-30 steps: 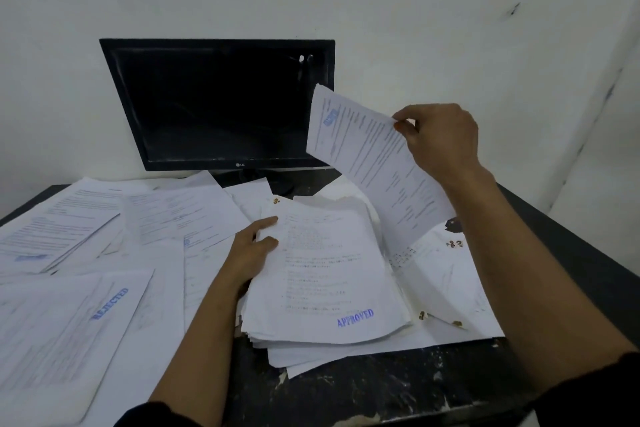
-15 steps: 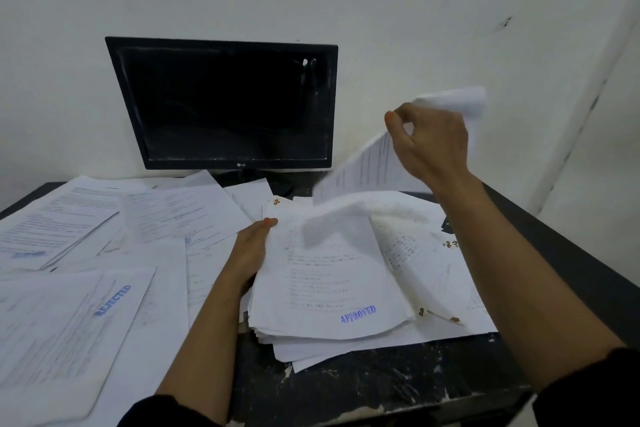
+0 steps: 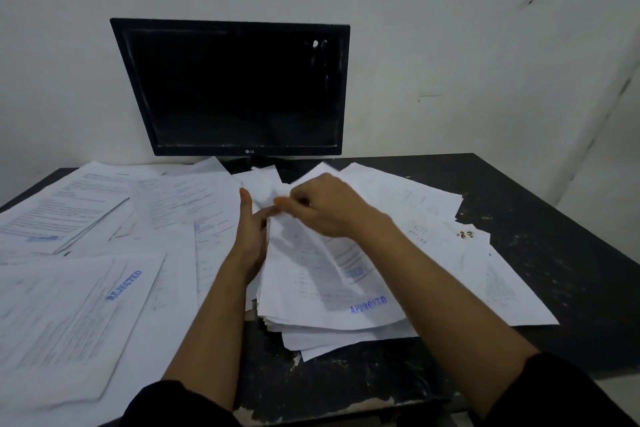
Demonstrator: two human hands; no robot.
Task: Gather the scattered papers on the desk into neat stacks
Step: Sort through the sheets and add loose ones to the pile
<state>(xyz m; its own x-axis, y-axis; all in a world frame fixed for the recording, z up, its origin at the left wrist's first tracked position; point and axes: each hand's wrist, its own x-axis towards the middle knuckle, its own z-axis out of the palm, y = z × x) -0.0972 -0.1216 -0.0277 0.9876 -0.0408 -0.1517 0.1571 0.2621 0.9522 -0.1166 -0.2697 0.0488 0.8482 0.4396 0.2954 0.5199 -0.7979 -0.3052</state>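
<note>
Midway: right hand (image 3: 329,208) pinched sheet (image 3: 304,243) onto central stack (image 3: 332,302) on counter (image 3: 540,218); left hand (image 3: 251,236), fingers straight, squared stack's edge. Loose papers (image 3: 79,302) left and right remained ungathered, stack's edges ragged.

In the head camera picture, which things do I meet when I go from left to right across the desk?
Sheet stamped REJECTED → left hand → right hand, pinching a sheet over the stack stamped APPROVED → loose sheets → bare dark desk.
</note>
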